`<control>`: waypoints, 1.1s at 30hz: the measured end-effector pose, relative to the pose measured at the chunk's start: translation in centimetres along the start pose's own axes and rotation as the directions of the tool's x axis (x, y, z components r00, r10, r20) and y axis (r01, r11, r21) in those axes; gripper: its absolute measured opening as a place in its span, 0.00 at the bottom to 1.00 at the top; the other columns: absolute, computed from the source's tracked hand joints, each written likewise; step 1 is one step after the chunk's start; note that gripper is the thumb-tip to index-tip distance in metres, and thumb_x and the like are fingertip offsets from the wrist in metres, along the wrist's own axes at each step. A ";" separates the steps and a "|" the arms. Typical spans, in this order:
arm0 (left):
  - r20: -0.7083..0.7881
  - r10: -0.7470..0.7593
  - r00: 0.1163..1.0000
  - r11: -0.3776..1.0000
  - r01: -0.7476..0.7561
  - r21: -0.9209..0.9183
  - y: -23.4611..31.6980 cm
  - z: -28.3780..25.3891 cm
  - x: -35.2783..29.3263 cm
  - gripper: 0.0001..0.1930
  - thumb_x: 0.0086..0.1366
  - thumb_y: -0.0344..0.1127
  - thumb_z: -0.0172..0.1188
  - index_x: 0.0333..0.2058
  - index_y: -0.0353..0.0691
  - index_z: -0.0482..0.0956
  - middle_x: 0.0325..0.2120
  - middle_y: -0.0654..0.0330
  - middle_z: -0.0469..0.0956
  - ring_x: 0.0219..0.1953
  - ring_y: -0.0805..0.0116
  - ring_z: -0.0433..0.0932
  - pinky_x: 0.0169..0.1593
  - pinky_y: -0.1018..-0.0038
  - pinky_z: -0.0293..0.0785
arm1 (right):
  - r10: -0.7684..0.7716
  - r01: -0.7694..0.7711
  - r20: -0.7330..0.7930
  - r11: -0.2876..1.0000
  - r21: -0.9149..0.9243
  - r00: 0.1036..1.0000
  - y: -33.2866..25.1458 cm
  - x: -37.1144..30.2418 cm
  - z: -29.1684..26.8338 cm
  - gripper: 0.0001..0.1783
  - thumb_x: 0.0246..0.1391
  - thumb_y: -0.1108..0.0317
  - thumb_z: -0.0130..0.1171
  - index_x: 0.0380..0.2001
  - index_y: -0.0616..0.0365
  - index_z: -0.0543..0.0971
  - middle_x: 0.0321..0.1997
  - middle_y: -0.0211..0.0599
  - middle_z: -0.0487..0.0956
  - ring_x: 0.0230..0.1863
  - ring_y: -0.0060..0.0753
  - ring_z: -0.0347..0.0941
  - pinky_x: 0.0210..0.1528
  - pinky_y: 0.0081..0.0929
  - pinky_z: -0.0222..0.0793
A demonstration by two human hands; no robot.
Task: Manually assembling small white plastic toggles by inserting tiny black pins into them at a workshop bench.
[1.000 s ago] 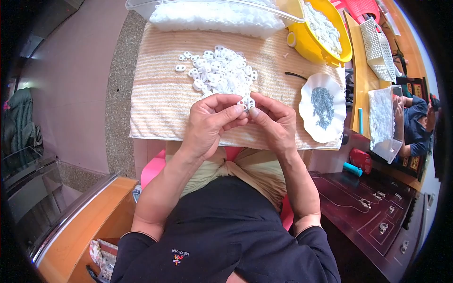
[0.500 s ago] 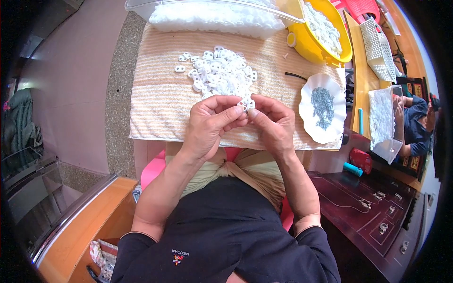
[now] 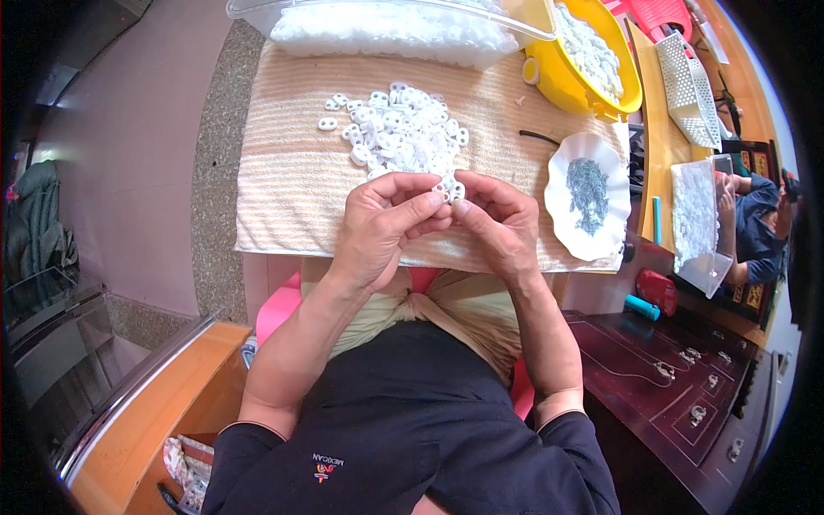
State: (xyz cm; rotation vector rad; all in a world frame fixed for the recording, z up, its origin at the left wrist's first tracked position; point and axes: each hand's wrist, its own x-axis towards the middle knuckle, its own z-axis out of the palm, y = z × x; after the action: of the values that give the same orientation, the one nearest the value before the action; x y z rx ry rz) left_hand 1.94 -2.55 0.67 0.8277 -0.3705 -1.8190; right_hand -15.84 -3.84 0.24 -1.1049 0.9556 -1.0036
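Observation:
My left hand (image 3: 378, 227) and my right hand (image 3: 502, 225) meet at the near side of a pile of white plastic pieces (image 3: 403, 129). Each loose piece is small and oval with two holes, like a double-hole cord lock. Between both thumbs and fingertips I pinch one such white two-hole piece (image 3: 457, 190). Fingers cover part of it, and whether a second small part is with it I cannot tell. To the right of my right hand, a white wavy-edged plate (image 3: 562, 202) carries a heap of small grey metal springs (image 3: 588, 193).
A striped towel (image 3: 292, 189) covers the table. Beyond the pile stand a clear bin (image 3: 386, 60) of white parts and a yellow basin (image 3: 631, 81) with more. A black thin tube (image 3: 538, 136) lies near the plate. At far right, a person (image 3: 760, 223) handles another clear bin (image 3: 708, 279).
Both hands keep the same pinch on the piece. My right hand has shifted very slightly to the right; the pile and plate look the same.

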 end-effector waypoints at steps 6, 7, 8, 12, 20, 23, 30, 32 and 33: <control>0.011 -0.003 1.000 1.000 0.002 0.002 0.0 0.0 0.0 0.09 0.62 0.26 0.60 0.41 0.31 0.77 0.32 0.54 0.81 0.33 0.71 0.81 0.41 0.76 0.81 | 0.004 -0.005 0.026 1.000 0.004 1.000 -0.2 0.0 -0.1 0.18 0.55 0.79 0.58 0.50 0.70 0.74 0.42 0.39 0.80 0.42 0.24 0.76 0.46 0.20 0.74; 0.015 -0.004 1.000 1.000 0.004 0.003 -0.1 0.0 0.0 0.09 0.62 0.26 0.60 0.41 0.31 0.77 0.32 0.54 0.81 0.33 0.71 0.81 0.41 0.76 0.81 | 0.001 -0.001 0.032 1.000 0.002 0.999 -0.2 0.0 -0.2 0.18 0.56 0.79 0.58 0.50 0.70 0.74 0.42 0.39 0.80 0.42 0.24 0.76 0.47 0.21 0.74; 0.014 -0.004 1.000 1.000 0.004 0.003 -0.1 0.0 0.0 0.09 0.62 0.26 0.60 0.41 0.31 0.77 0.32 0.54 0.81 0.33 0.71 0.81 0.41 0.76 0.81 | 0.002 -0.002 0.033 1.000 0.002 0.999 -0.3 0.0 -0.1 0.18 0.56 0.79 0.58 0.50 0.70 0.74 0.42 0.39 0.80 0.42 0.24 0.76 0.47 0.21 0.74; 0.014 -0.014 1.000 1.000 0.014 0.003 0.0 0.2 0.0 0.09 0.62 0.26 0.60 0.41 0.31 0.77 0.33 0.54 0.81 0.33 0.70 0.82 0.42 0.75 0.82 | 0.006 -0.007 -0.008 1.000 -0.010 1.000 -0.7 -0.1 -0.2 0.18 0.56 0.78 0.57 0.50 0.70 0.74 0.42 0.39 0.80 0.42 0.24 0.76 0.46 0.21 0.74; -0.009 -0.010 1.000 1.000 0.011 0.027 0.0 0.3 -0.1 0.09 0.62 0.26 0.60 0.41 0.29 0.77 0.33 0.53 0.81 0.33 0.70 0.81 0.42 0.76 0.81 | 0.021 -0.020 -0.012 0.998 0.062 1.000 -0.8 0.0 -0.2 0.17 0.55 0.79 0.58 0.50 0.69 0.74 0.38 0.37 0.79 0.38 0.25 0.77 0.43 0.22 0.76; -0.012 0.016 1.000 0.997 -0.015 0.070 -0.1 0.4 -0.1 0.10 0.62 0.26 0.60 0.42 0.29 0.77 0.33 0.54 0.81 0.32 0.71 0.81 0.41 0.77 0.81 | 0.021 -0.020 -0.015 0.998 0.061 1.000 -0.7 0.0 -0.3 0.17 0.55 0.79 0.58 0.50 0.69 0.74 0.37 0.37 0.79 0.38 0.24 0.77 0.42 0.21 0.76; -0.004 0.034 0.999 0.993 -0.034 0.114 -0.2 0.5 -0.1 0.10 0.61 0.26 0.61 0.41 0.29 0.78 0.31 0.55 0.81 0.32 0.74 0.80 0.39 0.79 0.79 | 0.002 -0.001 0.013 1.000 -0.031 1.000 -0.3 0.0 -0.8 0.18 0.56 0.79 0.56 0.50 0.69 0.74 0.39 0.42 0.80 0.37 0.28 0.79 0.43 0.24 0.76; -0.004 0.039 0.999 0.992 -0.038 0.120 -0.1 0.5 -0.1 0.10 0.61 0.26 0.61 0.40 0.30 0.79 0.31 0.55 0.81 0.32 0.74 0.80 0.39 0.79 0.78 | 0.003 -0.002 0.019 0.999 -0.044 1.000 -0.3 0.0 -0.9 0.18 0.56 0.79 0.56 0.51 0.69 0.74 0.39 0.42 0.80 0.38 0.28 0.79 0.43 0.25 0.76; -0.002 0.040 0.999 0.991 -0.040 0.125 -0.1 0.5 -0.1 0.10 0.61 0.26 0.61 0.40 0.30 0.79 0.31 0.56 0.81 0.32 0.74 0.80 0.39 0.80 0.78 | 0.007 -0.006 0.019 0.999 -0.053 1.000 -0.4 0.0 -0.9 0.18 0.56 0.79 0.56 0.51 0.69 0.74 0.40 0.42 0.80 0.38 0.29 0.79 0.44 0.25 0.76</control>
State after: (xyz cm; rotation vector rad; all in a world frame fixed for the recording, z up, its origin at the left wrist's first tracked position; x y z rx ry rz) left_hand 1.53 -2.45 0.99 0.9043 -0.4992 -1.7704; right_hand -16.75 -4.07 0.46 -1.1524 0.9746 -0.9652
